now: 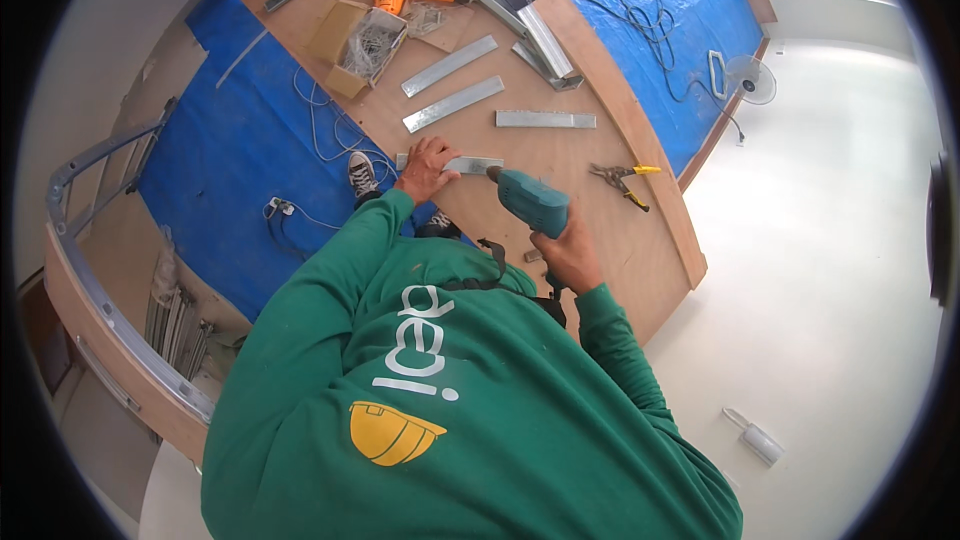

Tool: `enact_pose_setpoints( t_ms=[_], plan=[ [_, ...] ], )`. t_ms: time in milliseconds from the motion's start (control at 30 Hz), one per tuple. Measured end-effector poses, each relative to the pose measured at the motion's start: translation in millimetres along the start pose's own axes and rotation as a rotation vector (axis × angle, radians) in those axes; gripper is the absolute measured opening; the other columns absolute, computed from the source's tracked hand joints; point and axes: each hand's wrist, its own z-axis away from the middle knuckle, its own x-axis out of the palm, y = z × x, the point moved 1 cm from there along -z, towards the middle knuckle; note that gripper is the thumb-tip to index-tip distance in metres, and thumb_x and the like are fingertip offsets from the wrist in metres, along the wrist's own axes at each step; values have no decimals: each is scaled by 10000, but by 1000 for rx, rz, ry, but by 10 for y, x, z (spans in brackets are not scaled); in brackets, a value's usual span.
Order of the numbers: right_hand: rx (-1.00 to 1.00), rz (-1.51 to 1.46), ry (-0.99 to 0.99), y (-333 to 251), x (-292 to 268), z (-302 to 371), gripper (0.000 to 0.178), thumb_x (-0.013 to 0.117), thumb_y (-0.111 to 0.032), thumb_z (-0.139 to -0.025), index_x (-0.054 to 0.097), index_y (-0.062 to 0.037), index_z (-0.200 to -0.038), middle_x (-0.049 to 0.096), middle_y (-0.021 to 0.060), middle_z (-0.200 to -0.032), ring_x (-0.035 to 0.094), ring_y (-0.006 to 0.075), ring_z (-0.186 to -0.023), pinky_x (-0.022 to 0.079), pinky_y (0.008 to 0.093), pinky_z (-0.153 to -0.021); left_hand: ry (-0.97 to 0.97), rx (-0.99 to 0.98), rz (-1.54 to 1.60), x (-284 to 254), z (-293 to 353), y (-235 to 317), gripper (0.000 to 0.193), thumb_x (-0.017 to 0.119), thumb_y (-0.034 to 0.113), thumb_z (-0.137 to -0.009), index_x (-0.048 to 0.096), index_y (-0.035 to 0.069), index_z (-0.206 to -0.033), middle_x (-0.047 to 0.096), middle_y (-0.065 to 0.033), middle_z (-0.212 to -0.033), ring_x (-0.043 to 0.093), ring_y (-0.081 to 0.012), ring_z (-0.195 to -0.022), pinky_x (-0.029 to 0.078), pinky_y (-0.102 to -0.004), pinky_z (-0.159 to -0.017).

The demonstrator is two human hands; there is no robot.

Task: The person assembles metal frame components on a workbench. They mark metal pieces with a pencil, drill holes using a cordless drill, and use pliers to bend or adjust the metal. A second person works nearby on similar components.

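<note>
A metal strip (pixel 478 166) lies near the tabletop's (pixel 600 225) body-side edge, its long axis running left to right. The left hand (pixel 426 170) is nearer, resting over its left part (whether that grip clasps or only presses, I cannot tell). The right grip (pixel 575 250) is wrapped around the drill (pixel 533 203), whose tip meets or nearly meets the strip's right end. Board spreads rightward to the pliers (pixel 628 183); three loose strips (pixel 545 119) lie beyond.

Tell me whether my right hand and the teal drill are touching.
Touching. The head view shows the right hand wrapped around the handle of the teal drill.
</note>
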Motion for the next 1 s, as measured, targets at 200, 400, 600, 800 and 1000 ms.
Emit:
enact_pose_setpoints(
  t_ms=[200,400,600,800,1000],
  plan=[
    [-37,67,18,-6,58,-41,622,720,-95,-868,516,-17,-1450,729,282,-1141,738,463,-1073,578,503,-916,28,42,-21,1,-37,-42,512,880,250,-849,733,163,-1333,622,-93,-1247,562,-345,-1252,426,-508,-1081],
    [-58,65,27,-136,56,-34,682,709,-80,-862,499,-11,-1508,719,314,-1199,692,521,-1171,546,515,-1011,40,43,-35,31,-46,-58,506,875,270,-855,739,160,-1330,630,-84,-1243,562,-340,-1249,417,-508,-1092],
    [-40,76,34,-139,34,-55,689,704,-73,-855,500,-11,-1511,712,331,-1215,675,542,-1193,544,524,-1011,19,23,-24,26,-40,-55,508,870,300,-857,743,161,-1330,638,-82,-1247,562,-338,-1259,419,-505,-1100],
    [-35,96,38,-210,16,-43,682,695,-76,-856,504,-15,-1508,720,330,-1200,679,547,-1177,549,531,-997,19,15,-35,21,-37,-42,498,872,287,-857,749,162,-1324,638,-82,-1256,562,-339,-1260,422,-506,-1100],
    [-77,142,61,-180,-22,-67,690,703,-91,-852,502,-15,-1508,728,332,-1185,696,546,-1142,560,542,-969,22,16,-25,4,-37,-13,497,873,271,-855,750,161,-1324,634,-84,-1249,561,-338,-1258,422,-507,-1099]
  ],
)
